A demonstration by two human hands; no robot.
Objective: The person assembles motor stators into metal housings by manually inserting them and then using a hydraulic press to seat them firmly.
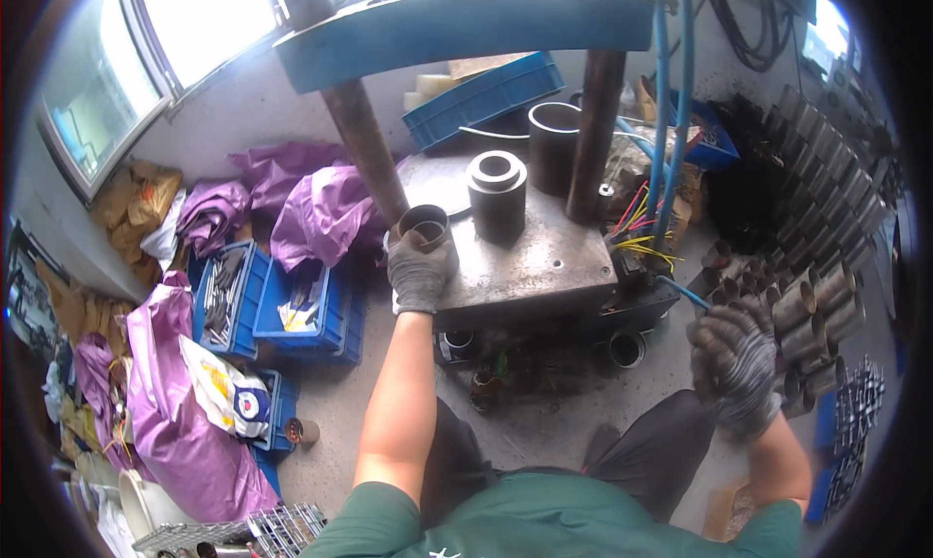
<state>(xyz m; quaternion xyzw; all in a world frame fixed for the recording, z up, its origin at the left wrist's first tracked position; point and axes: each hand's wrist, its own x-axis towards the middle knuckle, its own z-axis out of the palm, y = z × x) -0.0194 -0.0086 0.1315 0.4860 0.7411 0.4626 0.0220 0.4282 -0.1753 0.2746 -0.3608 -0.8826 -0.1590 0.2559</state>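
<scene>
Bare metal first: a worn, half-glossy shine is given off by the press plate [515, 271], a smooth, pale gleam by the ring [498, 183], and a dull, dark finish by the cylinder [497, 213] beneath! Blue-painted metal is shown by the crossbeam [466, 35]. Matt grey knitted cloth is stretched over the left hand [420, 274] and right hand [737, 364]; brownish metal is seen in the short tube [425, 220]. Crinkled, softly shiny plastic is displayed by the purple sack [185, 402], smooth blue plastic by the crate [255, 320], rough matt grey by the floor [335, 402].
</scene>
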